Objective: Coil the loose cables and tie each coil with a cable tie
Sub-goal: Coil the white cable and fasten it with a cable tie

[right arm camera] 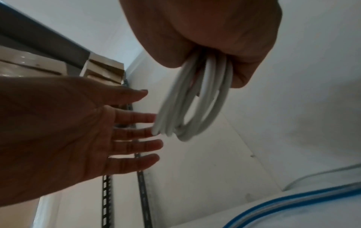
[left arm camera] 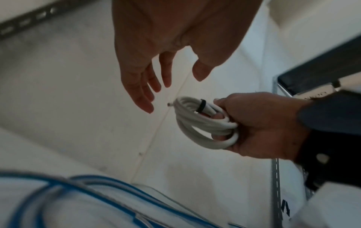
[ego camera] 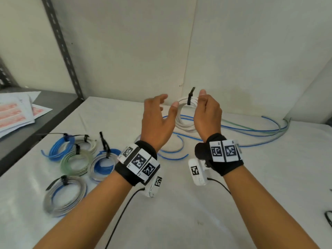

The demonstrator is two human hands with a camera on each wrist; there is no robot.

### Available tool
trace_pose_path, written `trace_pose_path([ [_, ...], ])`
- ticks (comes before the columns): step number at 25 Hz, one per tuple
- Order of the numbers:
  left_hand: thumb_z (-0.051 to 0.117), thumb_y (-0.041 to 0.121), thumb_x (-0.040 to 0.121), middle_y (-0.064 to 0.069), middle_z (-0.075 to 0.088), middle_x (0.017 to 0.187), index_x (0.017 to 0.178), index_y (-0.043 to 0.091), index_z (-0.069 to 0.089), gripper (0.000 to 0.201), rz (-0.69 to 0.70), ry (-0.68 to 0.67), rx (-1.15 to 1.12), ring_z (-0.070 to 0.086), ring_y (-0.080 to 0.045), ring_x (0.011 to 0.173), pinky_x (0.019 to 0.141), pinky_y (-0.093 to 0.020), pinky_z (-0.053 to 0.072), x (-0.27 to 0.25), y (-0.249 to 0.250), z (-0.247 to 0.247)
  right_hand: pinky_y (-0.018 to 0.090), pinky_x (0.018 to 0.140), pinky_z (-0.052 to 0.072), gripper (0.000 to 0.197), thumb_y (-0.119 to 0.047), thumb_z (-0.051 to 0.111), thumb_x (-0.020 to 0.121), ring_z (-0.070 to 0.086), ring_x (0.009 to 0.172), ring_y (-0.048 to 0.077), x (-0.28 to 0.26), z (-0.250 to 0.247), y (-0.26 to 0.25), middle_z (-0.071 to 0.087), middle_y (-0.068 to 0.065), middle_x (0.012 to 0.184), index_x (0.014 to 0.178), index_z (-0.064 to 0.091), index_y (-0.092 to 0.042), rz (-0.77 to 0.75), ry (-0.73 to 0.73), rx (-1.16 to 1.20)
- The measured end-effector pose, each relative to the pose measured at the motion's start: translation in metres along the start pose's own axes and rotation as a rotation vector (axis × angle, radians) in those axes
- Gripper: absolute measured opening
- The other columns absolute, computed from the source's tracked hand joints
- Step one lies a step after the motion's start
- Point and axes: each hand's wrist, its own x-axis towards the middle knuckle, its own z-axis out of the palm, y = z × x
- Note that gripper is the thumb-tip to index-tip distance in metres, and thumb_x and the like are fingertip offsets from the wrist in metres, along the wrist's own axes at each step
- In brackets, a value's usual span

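A white-covered table (ego camera: 179,203) stands against a plain off-white wall (ego camera: 125,42), which bears a vertical panel seam (ego camera: 188,56) and a faint stain to the right. At far left, a grey perforated metal upright (ego camera: 62,47) frames a dark shelf (ego camera: 45,112) holding printed paper sheets (ego camera: 16,112). Lighting is soft and even.

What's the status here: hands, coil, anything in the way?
Right hand grips white coil, black tie on it. Left hand open beside it. Loose blue cables on table, nothing blocking.
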Motion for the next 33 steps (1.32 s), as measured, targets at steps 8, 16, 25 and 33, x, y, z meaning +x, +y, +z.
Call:
trace_pose_path([
  [8, 0.059, 0.033, 0.098, -0.02, 0.07, 0.12, 0.124, 0.004, 0.064, 0.039, -0.338, -0.307, -0.456, 0.07, -0.03, 0.106, 0.089, -0.048, 0.058, -0.029, 0.007, -0.118, 0.038, 0.086, 0.06, 0.021, -0.003, 0.052, 0.099, 0.074, 0.09, 0.024, -0.057, 0.017, -0.085, 0.074, 0.009, 0.093, 0.098, 0.073, -0.004, 0.014, -0.615, 0.388],
  [16, 0.058, 0.038, 0.1, -0.012, 0.068, 0.095, 0.111, 0.006, 0.057, 0.034, -0.378, -0.248, 0.027, 0.07, -0.018, 0.073, 0.063, -0.035, 0.059, -0.046, -0.016, -0.192, 0.032, 0.063, 0.063, 0.041, -0.028, 0.062, 0.099, 0.072, 0.063, 0.021, -0.104, 0.047, -0.083, 0.067, 0.016, 0.08, 0.104, 0.063, 0.013, 0.227, -0.972, 0.306],
  [25, 0.066, 0.009, 0.094, -0.007, 0.074, 0.082, 0.106, 0.014, 0.07, 0.014, -0.416, -0.548, 0.812, 0.073, -0.017, 0.063, 0.065, -0.031, 0.062, -0.04, -0.028, -0.219, 0.052, 0.076, 0.061, 0.036, -0.036, 0.08, 0.084, 0.075, 0.074, 0.033, -0.142, 0.099, -0.049, 0.074, 0.023, 0.087, 0.082, 0.056, -0.01, 0.16, -1.071, -0.025],
  [33, 0.061, 0.025, 0.094, 0.005, 0.073, 0.078, 0.097, 0.022, 0.068, 0.008, -0.132, -0.259, 0.782, 0.067, -0.009, 0.058, 0.062, -0.025, 0.048, -0.014, 0.017, -0.196, 0.038, 0.068, 0.056, 0.061, -0.065, 0.057, 0.09, 0.068, 0.07, 0.029, -0.123, 0.096, -0.053, 0.067, 0.01, 0.07, 0.073, 0.063, -0.007, -0.103, -0.96, -0.431],
])
